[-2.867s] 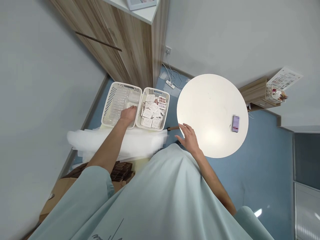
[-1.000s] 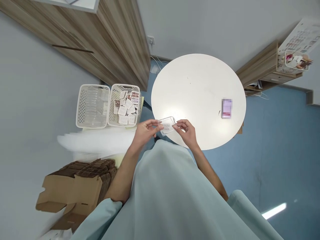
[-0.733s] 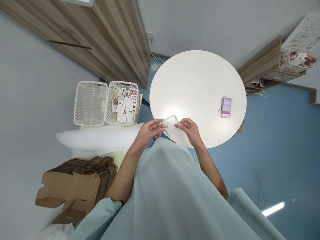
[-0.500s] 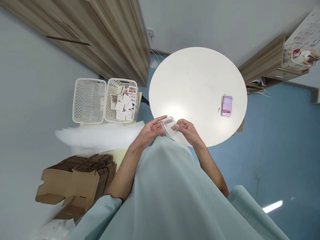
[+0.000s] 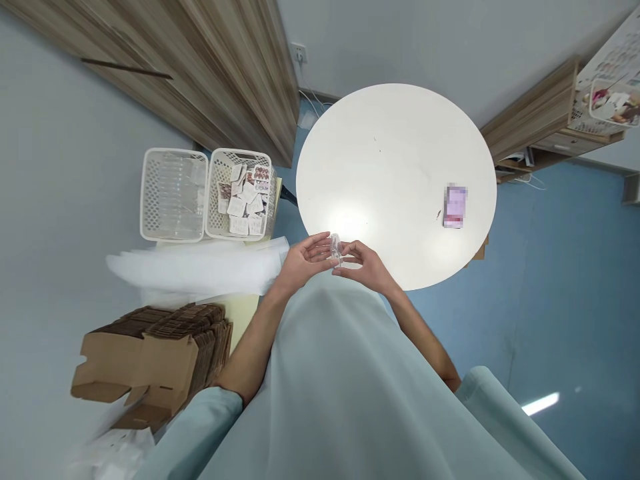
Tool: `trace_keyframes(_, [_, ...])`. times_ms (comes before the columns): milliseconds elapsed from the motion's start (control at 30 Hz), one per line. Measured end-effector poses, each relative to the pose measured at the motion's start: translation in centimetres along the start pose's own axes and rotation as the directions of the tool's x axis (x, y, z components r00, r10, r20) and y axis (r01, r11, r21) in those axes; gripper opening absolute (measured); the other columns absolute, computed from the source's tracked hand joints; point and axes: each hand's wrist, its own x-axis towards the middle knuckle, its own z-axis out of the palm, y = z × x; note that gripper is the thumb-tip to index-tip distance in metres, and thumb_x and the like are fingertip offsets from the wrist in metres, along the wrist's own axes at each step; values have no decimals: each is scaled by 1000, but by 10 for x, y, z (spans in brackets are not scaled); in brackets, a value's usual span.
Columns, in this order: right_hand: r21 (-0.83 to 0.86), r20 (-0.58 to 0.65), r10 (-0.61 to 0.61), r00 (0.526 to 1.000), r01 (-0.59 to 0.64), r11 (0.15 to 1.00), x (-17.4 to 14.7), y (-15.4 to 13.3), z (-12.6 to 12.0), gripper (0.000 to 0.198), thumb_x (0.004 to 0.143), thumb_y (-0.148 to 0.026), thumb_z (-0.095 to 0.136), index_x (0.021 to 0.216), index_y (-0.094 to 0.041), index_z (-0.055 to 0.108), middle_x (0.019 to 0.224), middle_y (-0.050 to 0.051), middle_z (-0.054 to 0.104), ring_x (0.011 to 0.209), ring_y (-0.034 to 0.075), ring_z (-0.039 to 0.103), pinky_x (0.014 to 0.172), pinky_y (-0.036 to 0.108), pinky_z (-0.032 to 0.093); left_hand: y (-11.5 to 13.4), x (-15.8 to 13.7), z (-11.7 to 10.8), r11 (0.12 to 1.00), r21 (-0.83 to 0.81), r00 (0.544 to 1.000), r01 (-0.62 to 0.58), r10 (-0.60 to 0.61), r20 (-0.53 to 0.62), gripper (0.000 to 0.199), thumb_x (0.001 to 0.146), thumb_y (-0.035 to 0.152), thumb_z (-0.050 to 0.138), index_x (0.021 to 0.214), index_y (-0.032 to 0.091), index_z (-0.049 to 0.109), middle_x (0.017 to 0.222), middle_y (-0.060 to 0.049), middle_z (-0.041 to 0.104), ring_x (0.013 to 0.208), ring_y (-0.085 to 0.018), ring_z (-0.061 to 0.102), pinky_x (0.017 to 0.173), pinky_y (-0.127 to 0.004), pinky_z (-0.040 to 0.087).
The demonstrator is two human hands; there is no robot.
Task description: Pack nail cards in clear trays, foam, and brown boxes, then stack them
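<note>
A small clear plastic box (image 5: 336, 248) is held between my two hands at the near edge of the white round table (image 5: 395, 147). It stands on edge, so its narrow side faces up. My left hand (image 5: 306, 260) grips it from the left, with the thumb below and the fingers behind. My right hand (image 5: 365, 265) has its curled fingertips and thumb on the box's right side. Whether anything lies inside the box I cannot tell.
A blurred pink-purple pack (image 5: 455, 207) lies on the table's right. To the left stand a white basket of clear plastic cases (image 5: 143, 193) and a basket of small printed packets (image 5: 209, 200). White wrapping sheets (image 5: 200, 270) and folded cardboard boxes (image 5: 165, 360) lie nearer.
The clear plastic box has turned from showing its broad face to standing on edge. My right hand has shifted slightly left, closer to my left hand, with its thumb lower.
</note>
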Motion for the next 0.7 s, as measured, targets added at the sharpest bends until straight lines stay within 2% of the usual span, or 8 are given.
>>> trace_keyframes(100, [14, 11, 7, 1000, -7, 1000, -2, 3, 1, 45, 76, -52, 91, 99, -27, 62, 137, 7, 72, 131, 25, 68, 119, 51, 52, -1, -2, -4, 999, 31, 1000, 18, -18, 8, 91, 59, 50, 101, 140, 22, 69, 136, -15, 72, 127, -36, 70, 112, -51, 57])
trace_keyframes(300, [44, 27, 29, 999, -30, 999, -2, 11, 0, 46, 70, -48, 95, 93, -26, 63, 128, 6, 76, 128, 27, 70, 121, 53, 50, -10, -7, -6, 999, -17, 999, 45, -45, 14, 94, 55, 47, 104, 138, 19, 71, 126, -15, 78, 124, -37, 72, 114, -55, 56])
trace_keyframes(533, [144, 102, 108, 989, -122, 982, -4, 7, -6, 51, 63, -50, 99, 89, -25, 63, 131, 9, 75, 133, 31, 68, 120, 52, 50, -10, -14, -10, 993, -79, 996, 83, -80, 34, 94, 53, 46, 105, 136, 16, 72, 122, -16, 80, 125, -41, 71, 115, -60, 53])
trace_keyframes(700, [187, 104, 95, 990, -113, 976, -6, 8, -6, 48, 67, -49, 98, 93, -25, 64, 127, 7, 77, 131, 29, 69, 120, 50, 49, -10, -16, -13, 990, -122, 997, 65, -59, 56, 92, 56, 42, 104, 138, 17, 71, 131, -16, 76, 126, -41, 70, 113, -58, 54])
